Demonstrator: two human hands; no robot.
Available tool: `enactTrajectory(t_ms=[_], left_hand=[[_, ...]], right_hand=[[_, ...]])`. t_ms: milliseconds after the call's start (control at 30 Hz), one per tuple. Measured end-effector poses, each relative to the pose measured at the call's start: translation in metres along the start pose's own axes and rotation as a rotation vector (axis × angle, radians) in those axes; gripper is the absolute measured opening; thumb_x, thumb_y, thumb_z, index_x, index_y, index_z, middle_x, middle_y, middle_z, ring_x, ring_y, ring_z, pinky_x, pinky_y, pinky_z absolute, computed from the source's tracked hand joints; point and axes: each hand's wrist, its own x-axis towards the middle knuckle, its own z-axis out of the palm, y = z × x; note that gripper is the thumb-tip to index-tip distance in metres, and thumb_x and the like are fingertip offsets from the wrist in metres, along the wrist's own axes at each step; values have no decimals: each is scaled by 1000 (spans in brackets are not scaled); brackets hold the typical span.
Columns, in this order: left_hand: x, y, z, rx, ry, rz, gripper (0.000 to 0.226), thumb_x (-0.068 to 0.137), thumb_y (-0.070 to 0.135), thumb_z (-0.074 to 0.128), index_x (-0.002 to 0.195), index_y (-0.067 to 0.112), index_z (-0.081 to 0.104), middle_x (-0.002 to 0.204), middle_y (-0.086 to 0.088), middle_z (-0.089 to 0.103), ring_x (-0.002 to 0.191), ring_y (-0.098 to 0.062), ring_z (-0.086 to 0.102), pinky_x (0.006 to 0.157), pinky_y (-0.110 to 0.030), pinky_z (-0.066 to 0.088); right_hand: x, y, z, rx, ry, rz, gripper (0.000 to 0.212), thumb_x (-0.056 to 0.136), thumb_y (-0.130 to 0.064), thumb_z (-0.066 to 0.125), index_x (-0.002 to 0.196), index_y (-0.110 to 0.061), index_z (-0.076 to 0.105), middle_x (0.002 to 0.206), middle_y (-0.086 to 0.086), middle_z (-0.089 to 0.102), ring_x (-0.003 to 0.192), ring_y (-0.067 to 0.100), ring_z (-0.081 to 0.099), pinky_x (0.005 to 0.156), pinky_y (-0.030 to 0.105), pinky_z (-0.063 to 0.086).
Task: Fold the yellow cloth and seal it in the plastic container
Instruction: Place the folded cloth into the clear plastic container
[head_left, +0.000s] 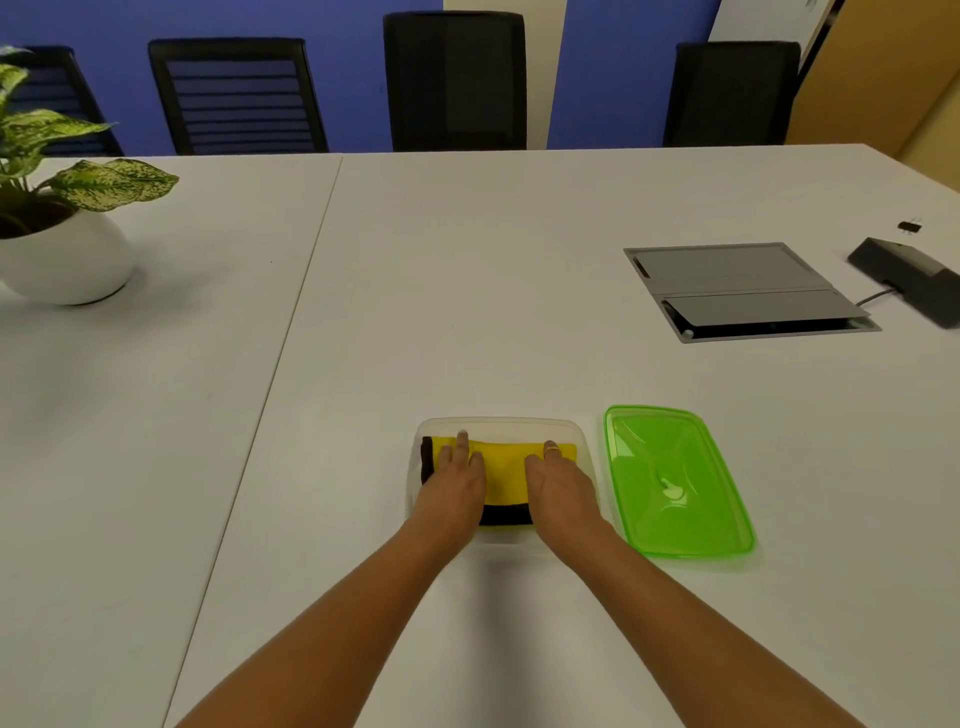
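Broadly, the white bench (467, 291) carried everything, with a potted plant (57, 218) well off to the left. Near the front edge sat the clear plastic container (501, 425), and just beside it on the right the green lid (675, 480) lay flat, likely parked within reach for sealing. Inside the container lay the folded yellow cloth (506, 475), its dark trim showing. The left hand (457, 480) and right hand (558, 480) rested flat on it, fingers spread and grasping nothing, apparently pressing the cloth down so the lid could close over it.
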Motion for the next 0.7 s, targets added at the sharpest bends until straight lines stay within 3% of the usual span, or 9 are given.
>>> enactTrajectory(t_ms=[33, 100, 267, 433, 600, 700], left_hand=[[-1, 2, 4, 20, -32, -7, 60, 92, 2, 42, 144, 0, 13, 155, -24, -4, 144, -35, 5, 116, -33, 23], [-1, 3, 7, 26, -65, -21, 66, 92, 3, 45, 146, 3, 7, 154, -25, -7, 144, -38, 1, 118, -36, 17], [9, -1, 10, -103, -121, -75, 67, 91, -3, 44, 147, 8, 8, 156, -20, -9, 144, -36, 3, 113, -35, 29], [16, -4, 19, -107, -198, -102, 71, 91, -2, 46, 148, 9, 4, 153, -25, -16, 144, -36, -3, 112, -33, 31], [22, -3, 21, -91, -280, -123, 74, 92, 3, 47, 148, 9, -2, 153, -24, -19, 144, -36, -7, 116, -38, 22], [23, -2, 22, -52, -347, -132, 75, 95, 16, 46, 146, 7, -9, 152, -25, -20, 143, -38, -11, 118, -41, 12]], right_hand=[[2, 0, 2, -12, -55, 42, 28, 87, 5, 47, 114, -2, 50, 150, 27, 22, 126, 34, 43, 86, 37, 46], [5, -2, 4, -42, -112, 52, 51, 88, 3, 47, 137, -8, 33, 155, 24, 5, 136, 35, 31, 102, 36, 38], [16, 1, 12, 5, -251, 81, 70, 86, 6, 53, 145, -18, 24, 155, 21, -9, 140, 37, 22, 110, 36, 32], [28, 8, 18, 12, -318, 100, 79, 83, 4, 58, 147, -21, 18, 156, 18, -13, 140, 33, 24, 111, 34, 32], [31, 10, 21, -9, -345, 98, 78, 85, 4, 57, 147, -21, 18, 156, 16, -13, 141, 33, 21, 112, 34, 29], [29, 9, 21, -29, -342, 97, 75, 87, 4, 52, 147, -22, 16, 156, 16, -14, 140, 34, 24, 111, 34, 32]])
